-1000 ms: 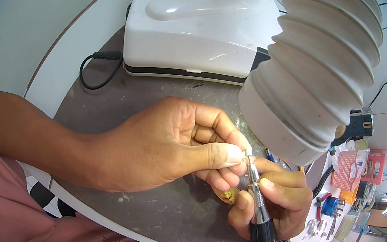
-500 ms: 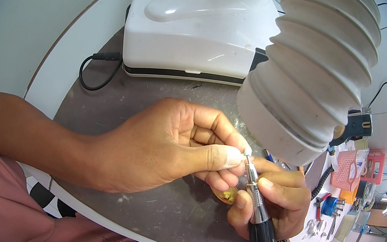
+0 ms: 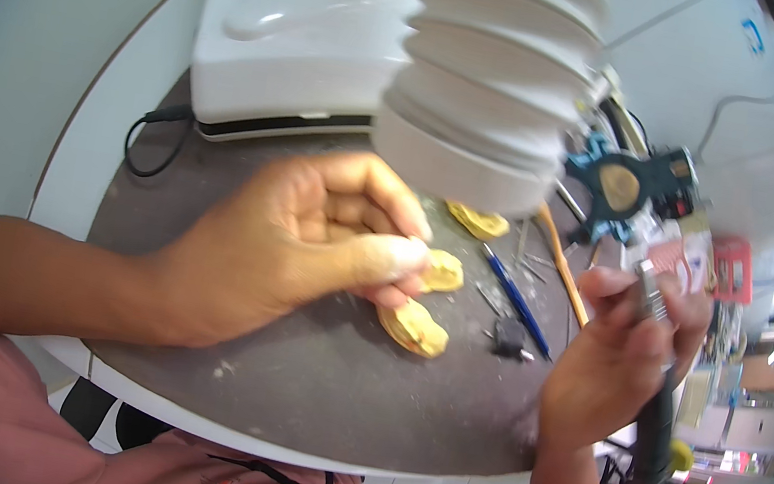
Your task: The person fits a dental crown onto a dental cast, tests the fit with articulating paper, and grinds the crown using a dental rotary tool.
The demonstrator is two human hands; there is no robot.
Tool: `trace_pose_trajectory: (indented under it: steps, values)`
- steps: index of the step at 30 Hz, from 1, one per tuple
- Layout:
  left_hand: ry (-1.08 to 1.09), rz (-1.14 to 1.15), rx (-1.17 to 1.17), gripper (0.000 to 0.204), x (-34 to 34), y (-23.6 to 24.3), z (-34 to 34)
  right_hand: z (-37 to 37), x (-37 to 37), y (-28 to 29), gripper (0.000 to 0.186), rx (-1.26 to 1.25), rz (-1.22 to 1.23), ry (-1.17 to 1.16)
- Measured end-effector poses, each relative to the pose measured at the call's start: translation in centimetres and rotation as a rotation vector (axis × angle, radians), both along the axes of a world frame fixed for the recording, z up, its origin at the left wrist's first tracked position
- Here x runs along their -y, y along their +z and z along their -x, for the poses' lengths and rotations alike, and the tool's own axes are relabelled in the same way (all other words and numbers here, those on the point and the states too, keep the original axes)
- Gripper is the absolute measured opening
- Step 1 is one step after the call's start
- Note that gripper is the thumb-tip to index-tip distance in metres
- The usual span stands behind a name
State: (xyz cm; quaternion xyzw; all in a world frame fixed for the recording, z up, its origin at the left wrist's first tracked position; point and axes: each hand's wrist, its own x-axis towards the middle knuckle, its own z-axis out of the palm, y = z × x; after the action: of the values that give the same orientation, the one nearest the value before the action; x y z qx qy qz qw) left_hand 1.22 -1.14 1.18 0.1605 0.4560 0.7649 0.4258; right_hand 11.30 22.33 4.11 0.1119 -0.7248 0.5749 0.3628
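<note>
My left hand [image 3: 306, 239] is over the table with thumb and forefinger pinched together. What lies between the fingertips is too small and blurred to name. Close by its fingertips lie yellow dental casts: one cast [image 3: 444, 272] partly behind the fingers, another cast [image 3: 414, 328] nearer me, and a third cast [image 3: 477, 221] under the hose's mouth. At the right, my right hand [image 3: 617, 355] is wrapped round a rotary handpiece [image 3: 653, 299] with a silvery front and dark rear body. The handpiece is held away from my left hand, blurred by motion.
A white ribbed hose [image 3: 494, 77] hangs above the casts, beside a white machine [image 3: 282, 73]. Between my hands lie a blue pen-like tool [image 3: 521, 306], a wooden-handled tool [image 3: 562, 267] and a small black piece [image 3: 509, 339]. A dark stand [image 3: 623, 188] is at far right.
My right hand has carried the handpiece away to the right from my left fingertips. The view has shifted, showing the casts and tools. My left hand keeps its pinch.
</note>
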Motion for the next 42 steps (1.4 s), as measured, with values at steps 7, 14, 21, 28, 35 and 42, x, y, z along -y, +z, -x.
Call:
trace_pose_trajectory:
  steps: [7, 14, 21, 28, 35, 42]
  values:
    - [0.075, -0.005, -0.282, 0.011, 0.6, -0.1, -0.3, -6.5, -7.1, 5.5, 0.037, 0.346, 0.511, 0.009]
    - [0.088, -0.002, -0.411, 0.012, 0.8, -0.5, -0.9, -11.3, -9.6, 1.9, 0.025, 0.874, -0.062, -0.559]
    - [0.131, 0.056, -0.589, 0.015, 1.1, -0.4, -1.5, -10.3, -7.1, 0.0, 0.039, 0.900, -0.841, -0.802]
    - [0.141, 0.046, -0.513, 0.020, 1.0, -0.4, -1.5, -9.5, -6.8, -0.1, 0.040, 0.951, -0.986, -0.870]
    - [0.128, 0.029, -0.398, 0.015, 0.6, 0.0, -1.8, -8.8, -2.3, 1.7, 0.025, 0.497, -0.625, -0.730]
    - [0.069, 0.008, -0.314, 0.014, 1.0, 0.0, -1.5, -3.5, 5.9, 3.0, 0.020, 0.431, -0.635, -0.158]
